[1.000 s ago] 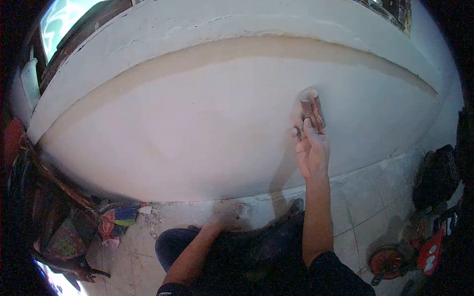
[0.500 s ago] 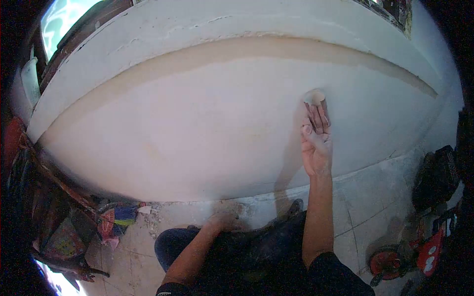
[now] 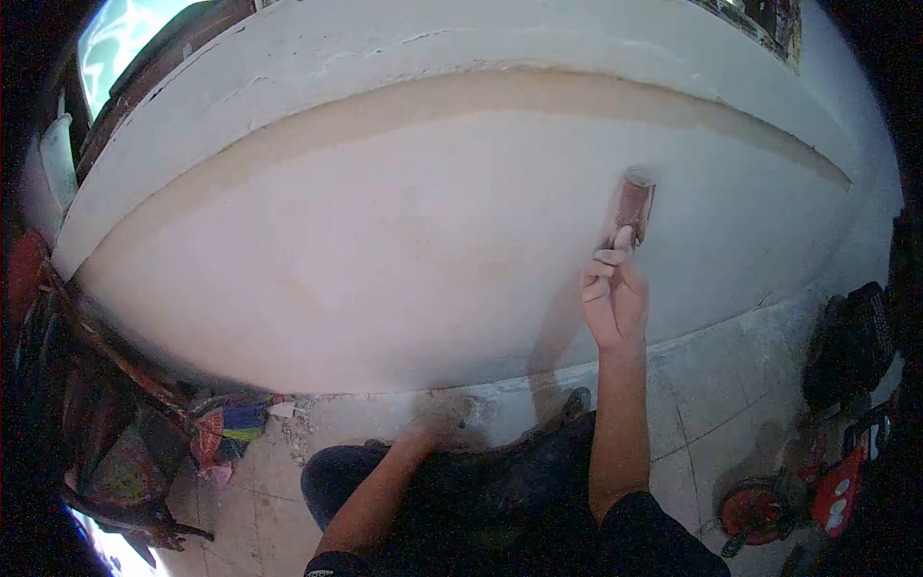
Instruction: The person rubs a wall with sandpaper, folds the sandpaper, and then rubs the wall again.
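Observation:
My right hand [image 3: 613,288], palm side showing, is raised in front of the white wall [image 3: 413,231] with its fingers bent. Between its fingers is a curled, reddish-brown piece of sandpaper [image 3: 634,200], sticking up past the fingertips against the wall, with a pale upper edge. Whitish dust coats the fingers. My left hand [image 3: 447,433] is low by my knee, near the foot of the wall; its fingers are blurred and blend into the dusty floor.
A ledge [image 3: 461,43] runs along the top of the wall. Colourful crumpled packaging [image 3: 231,428] lies on the tiled floor [image 3: 707,423] at left. To the right are a black bag-like object [image 3: 848,346], a round red item [image 3: 752,510] and a red-and-white object [image 3: 842,490].
The fingers of my right hand have gone from stretched up along the sandpaper to bent at its lower end. The sandpaper has shifted slightly right. My left hand stays in place.

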`<state>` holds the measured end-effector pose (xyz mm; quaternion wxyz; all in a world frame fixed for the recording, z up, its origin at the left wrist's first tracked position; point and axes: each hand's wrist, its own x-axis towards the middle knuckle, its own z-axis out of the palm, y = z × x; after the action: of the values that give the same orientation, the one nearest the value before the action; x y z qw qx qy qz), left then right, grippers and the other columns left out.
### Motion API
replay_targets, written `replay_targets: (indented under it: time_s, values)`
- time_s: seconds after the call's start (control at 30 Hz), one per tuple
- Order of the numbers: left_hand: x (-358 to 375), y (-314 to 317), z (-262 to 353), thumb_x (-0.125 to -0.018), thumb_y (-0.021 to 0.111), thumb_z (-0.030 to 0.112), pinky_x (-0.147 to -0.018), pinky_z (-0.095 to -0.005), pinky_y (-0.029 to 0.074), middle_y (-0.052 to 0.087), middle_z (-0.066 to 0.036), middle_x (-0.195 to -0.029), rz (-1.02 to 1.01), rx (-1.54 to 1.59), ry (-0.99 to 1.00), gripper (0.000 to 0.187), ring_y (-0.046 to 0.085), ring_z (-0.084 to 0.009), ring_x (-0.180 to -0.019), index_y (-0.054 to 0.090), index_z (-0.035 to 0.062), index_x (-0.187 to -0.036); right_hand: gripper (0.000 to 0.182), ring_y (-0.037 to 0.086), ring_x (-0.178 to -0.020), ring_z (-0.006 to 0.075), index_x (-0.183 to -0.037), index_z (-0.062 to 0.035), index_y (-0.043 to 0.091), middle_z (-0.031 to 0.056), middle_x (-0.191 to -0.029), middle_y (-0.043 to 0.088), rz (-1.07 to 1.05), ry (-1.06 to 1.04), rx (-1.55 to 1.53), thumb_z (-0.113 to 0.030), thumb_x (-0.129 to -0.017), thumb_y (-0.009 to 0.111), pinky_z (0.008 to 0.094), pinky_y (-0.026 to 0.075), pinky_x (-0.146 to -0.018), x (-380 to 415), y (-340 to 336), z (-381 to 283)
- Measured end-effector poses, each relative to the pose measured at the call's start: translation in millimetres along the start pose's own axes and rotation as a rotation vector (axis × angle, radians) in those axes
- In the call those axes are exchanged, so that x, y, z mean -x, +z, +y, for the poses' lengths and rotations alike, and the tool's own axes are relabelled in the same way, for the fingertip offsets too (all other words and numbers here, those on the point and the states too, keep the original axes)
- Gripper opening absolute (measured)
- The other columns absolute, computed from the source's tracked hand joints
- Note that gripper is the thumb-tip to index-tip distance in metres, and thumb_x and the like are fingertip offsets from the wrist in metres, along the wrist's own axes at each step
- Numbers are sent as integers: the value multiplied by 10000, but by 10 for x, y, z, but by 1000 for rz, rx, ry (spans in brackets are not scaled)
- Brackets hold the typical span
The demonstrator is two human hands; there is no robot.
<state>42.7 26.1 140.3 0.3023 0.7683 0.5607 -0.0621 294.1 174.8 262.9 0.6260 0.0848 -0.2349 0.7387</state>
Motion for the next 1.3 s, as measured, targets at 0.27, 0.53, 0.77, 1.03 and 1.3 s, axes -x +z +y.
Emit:
replay_targets:
  time_s: [0.27,0.53,0.77,1.03,1.3]
  values:
    - [-306,575,-449,-770,726,610,-1033,-490,461,633,-191,-1310,154,39,55,737,583,-365,-1234,653,83,-1281,347,680,-1013,207,-1376,-27,521,103,-1269,654,-277,281,-504,-164,-1057,513,319,584,-825,-43,15,-75]
    - [15,-19,22,-779,722,602,-1051,-493,448,618,-182,-1335,-8,-83,18,753,565,-366,-1255,622,91,-1324,459,567,-1290,296,-1425,28,476,227,-1372,584,-169,160,-704,-267,-1073,472,426,464,-1103,13,332,-123]
    - [-148,422,-268,-765,730,593,-1049,-496,440,621,-170,-1331,151,-68,34,749,553,-373,-1259,617,110,-1326,459,603,-1221,287,-1387,35,516,216,-1363,594,-127,106,-503,-302,-1095,403,430,488,-1066,-7,278,-69]
    - [-189,369,-260,-773,706,643,-1028,-502,450,638,-173,-1302,123,-41,75,749,584,-376,-1217,639,117,-1301,386,597,-1224,226,-1363,31,540,155,-1335,620,181,24,-49,-226,-1077,494,319,534,-935,33,498,143]
    - [-35,38,59,-760,707,678,-1041,-506,440,632,-162,-1327,-19,-282,-119,783,578,-384,-1232,634,120,-1305,365,694,-1006,207,-1191,44,656,134,-1130,707,133,82,621,-271,-1007,638,327,556,-894,97,547,515]
